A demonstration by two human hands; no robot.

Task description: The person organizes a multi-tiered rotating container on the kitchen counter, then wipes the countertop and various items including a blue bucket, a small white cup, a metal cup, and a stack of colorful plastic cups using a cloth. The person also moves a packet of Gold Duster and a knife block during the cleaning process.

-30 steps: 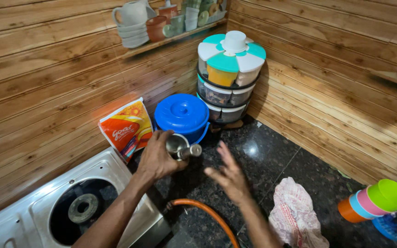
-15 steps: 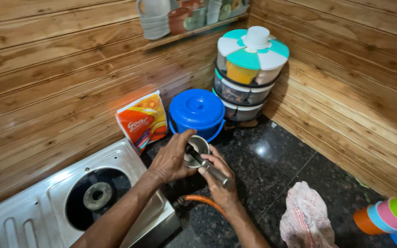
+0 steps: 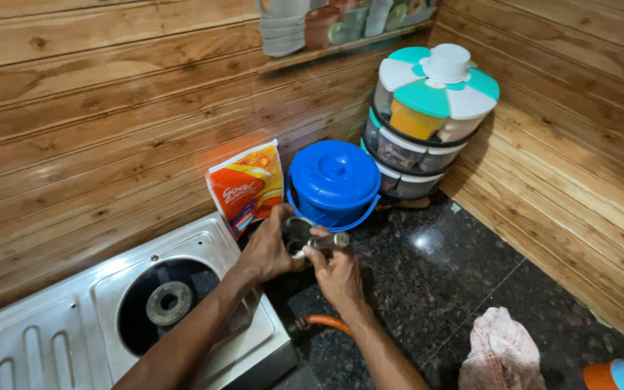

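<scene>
Small steel pot (image 3: 296, 232), just in front of the blue lidded bucket (image 3: 334, 180): my left hand (image 3: 269, 249) wraps its body, my right hand (image 3: 335, 269) pinches its handle (image 3: 330, 240). Both grips should stay firm and level, I judge.

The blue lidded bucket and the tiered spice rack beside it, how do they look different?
The blue lidded bucket is one low, solid blue tub; the tiered spice rack stands taller, stacked in levels of clear jars. The bucket's lid is plain blue, the rack's top teal and white. Both stand on the black counter.
</scene>
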